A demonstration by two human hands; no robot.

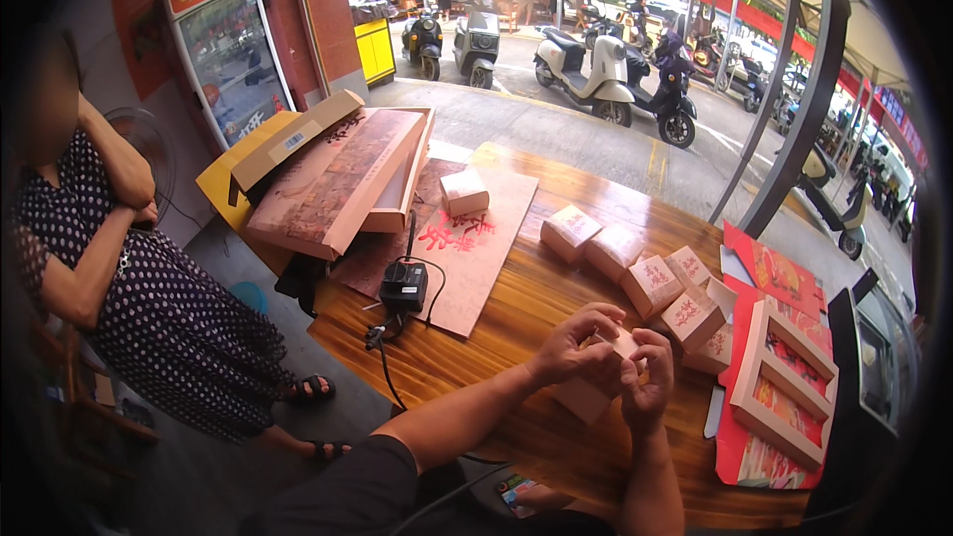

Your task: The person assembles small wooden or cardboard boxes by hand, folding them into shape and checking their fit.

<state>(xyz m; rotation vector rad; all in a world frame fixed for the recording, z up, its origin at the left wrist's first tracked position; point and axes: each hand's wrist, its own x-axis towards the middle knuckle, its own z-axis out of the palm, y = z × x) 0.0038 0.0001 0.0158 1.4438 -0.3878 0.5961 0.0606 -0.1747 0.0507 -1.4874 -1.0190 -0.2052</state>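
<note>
Between my two hands, above the near part of the wooden table (pixel 476 382), is a small pinkish cardboard box (pixel 584 400). My left hand (pixel 579 345) pinches its upper edge with thumb and fingers. Facing it, my right hand (pixel 648 377) has curled fingers on the other side of the same upper edge. My fingers partly hide the box. Just beyond them stand several small pink boxes with red print, among them one box (pixel 692 315) close to my right hand. Another such box (pixel 465 191) sits farther off on a flat printed board (pixel 476 278).
A black adapter (pixel 404 286) with cables lies left of my hands. Large flat cartons (pixel 338 174) are stacked at the far left. On the right are a divided cardboard frame (pixel 784 377) and red packaging (pixel 779 263). A person (pixel 149 308) in a dotted dress stands at the left.
</note>
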